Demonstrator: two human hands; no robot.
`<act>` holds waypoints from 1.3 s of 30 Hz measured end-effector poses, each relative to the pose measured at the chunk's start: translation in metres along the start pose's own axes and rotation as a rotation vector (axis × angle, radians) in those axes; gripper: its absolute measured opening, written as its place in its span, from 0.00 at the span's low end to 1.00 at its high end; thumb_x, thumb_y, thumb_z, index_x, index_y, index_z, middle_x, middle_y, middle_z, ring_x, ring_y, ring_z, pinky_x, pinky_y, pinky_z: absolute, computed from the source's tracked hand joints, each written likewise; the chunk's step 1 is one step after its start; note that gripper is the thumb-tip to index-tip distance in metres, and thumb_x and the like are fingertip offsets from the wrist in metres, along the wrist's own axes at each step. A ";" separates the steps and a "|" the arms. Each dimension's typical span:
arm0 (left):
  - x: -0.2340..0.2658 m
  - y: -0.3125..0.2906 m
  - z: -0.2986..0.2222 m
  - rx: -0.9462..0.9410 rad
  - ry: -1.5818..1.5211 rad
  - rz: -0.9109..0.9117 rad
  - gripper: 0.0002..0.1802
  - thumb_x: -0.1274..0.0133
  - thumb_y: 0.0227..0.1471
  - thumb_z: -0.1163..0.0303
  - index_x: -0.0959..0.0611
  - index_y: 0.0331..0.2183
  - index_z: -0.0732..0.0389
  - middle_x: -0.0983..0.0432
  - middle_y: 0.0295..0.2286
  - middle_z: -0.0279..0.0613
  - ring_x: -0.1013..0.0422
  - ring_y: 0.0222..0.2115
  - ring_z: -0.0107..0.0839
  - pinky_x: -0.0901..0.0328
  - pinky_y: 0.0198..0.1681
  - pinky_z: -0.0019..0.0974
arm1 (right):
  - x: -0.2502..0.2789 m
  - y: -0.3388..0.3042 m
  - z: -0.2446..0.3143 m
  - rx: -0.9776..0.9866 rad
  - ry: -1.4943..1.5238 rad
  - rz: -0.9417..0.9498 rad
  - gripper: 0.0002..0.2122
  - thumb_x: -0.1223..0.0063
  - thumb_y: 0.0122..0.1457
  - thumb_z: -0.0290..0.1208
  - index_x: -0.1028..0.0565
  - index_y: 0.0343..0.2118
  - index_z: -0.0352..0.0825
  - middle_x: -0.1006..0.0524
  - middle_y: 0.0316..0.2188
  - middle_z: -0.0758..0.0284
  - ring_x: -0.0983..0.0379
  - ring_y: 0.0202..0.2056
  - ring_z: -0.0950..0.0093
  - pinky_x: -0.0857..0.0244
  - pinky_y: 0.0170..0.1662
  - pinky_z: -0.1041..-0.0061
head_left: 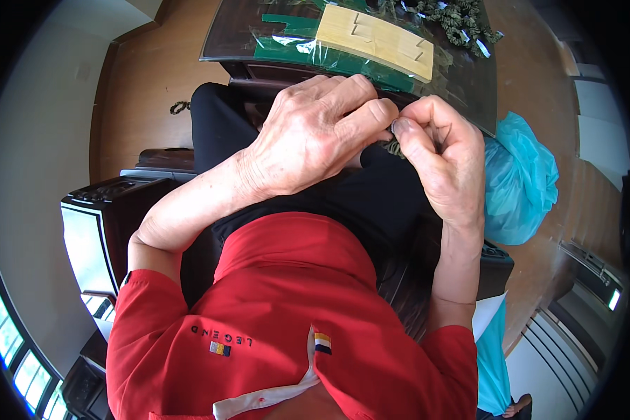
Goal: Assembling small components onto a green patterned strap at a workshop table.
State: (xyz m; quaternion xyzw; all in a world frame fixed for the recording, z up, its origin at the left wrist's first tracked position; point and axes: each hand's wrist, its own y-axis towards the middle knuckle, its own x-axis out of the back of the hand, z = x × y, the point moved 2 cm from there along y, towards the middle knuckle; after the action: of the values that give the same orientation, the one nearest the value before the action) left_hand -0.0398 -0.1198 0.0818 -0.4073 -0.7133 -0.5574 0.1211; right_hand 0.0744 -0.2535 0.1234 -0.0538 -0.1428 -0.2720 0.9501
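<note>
My left hand (322, 129) is closed in a pinch, its back turned up and its fingers bent over. Close against it, my right hand (441, 150) pinches with thumb and forefinger. The fingertips of the two hands meet above my lap. A short piece of olive-green braided cord (395, 148) shows just below the meeting fingertips. The fingers cover most of it, so its ends are hidden. Both hands are in front of the near edge of a dark table (462, 91).
On the table a pale wooden board (374, 42) lies amid green strips (287, 50) and clear tape. Several olive-green cord bundles with white tags (462, 21) are heaped at the far right. A turquoise plastic bag (518, 182) stands right of the table. A small dark coil (180, 107) lies on the floor.
</note>
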 end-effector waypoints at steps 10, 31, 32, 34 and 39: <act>-0.004 -0.016 -0.002 0.407 -0.753 -0.041 0.07 0.42 0.57 0.73 0.20 0.37 0.66 0.23 0.31 0.40 0.29 0.22 0.25 0.34 0.25 0.26 | -0.005 -0.001 -0.011 -0.064 0.276 0.053 0.04 0.46 0.58 0.20 0.26 0.26 0.31 0.29 0.18 0.74 0.39 0.19 0.86 0.37 0.26 0.87; -0.039 -0.033 -0.007 0.707 -1.327 -0.228 0.06 0.47 0.62 0.73 0.23 0.39 0.65 0.24 0.28 0.38 0.31 0.24 0.22 0.33 0.29 0.23 | -0.016 -0.005 -0.020 -0.029 0.052 -0.071 0.02 0.45 0.58 0.20 0.25 0.28 0.31 0.28 0.20 0.72 0.33 0.20 0.85 0.42 0.24 0.89; -0.041 -0.034 -0.008 0.687 -1.219 -0.201 0.04 0.47 0.61 0.74 0.22 0.38 0.64 0.24 0.28 0.37 0.31 0.24 0.22 0.33 0.29 0.23 | -0.013 -0.003 -0.029 -0.082 0.107 -0.052 0.02 0.45 0.58 0.20 0.25 0.28 0.30 0.27 0.20 0.71 0.33 0.21 0.85 0.42 0.25 0.89; -0.044 -0.035 -0.008 0.644 -1.001 -0.151 0.02 0.47 0.60 0.76 0.21 0.37 0.63 0.24 0.27 0.36 0.31 0.24 0.21 0.34 0.28 0.23 | -0.009 -0.002 -0.038 -0.187 0.215 -0.012 0.01 0.45 0.58 0.20 0.25 0.29 0.30 0.25 0.22 0.69 0.33 0.22 0.86 0.41 0.25 0.88; -0.038 -0.041 0.010 0.843 -1.190 -0.153 0.05 0.46 0.59 0.76 0.21 0.39 0.63 0.24 0.27 0.36 0.32 0.25 0.20 0.34 0.29 0.22 | -0.013 0.002 -0.035 -0.155 0.345 0.031 0.03 0.45 0.58 0.20 0.24 0.34 0.29 0.23 0.26 0.68 0.31 0.25 0.84 0.38 0.28 0.86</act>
State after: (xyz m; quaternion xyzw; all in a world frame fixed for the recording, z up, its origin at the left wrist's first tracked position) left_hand -0.0425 -0.1299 0.0264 -0.5088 -0.8387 0.0732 -0.1797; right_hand 0.0736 -0.2512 0.0865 -0.0817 0.0446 -0.2726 0.9576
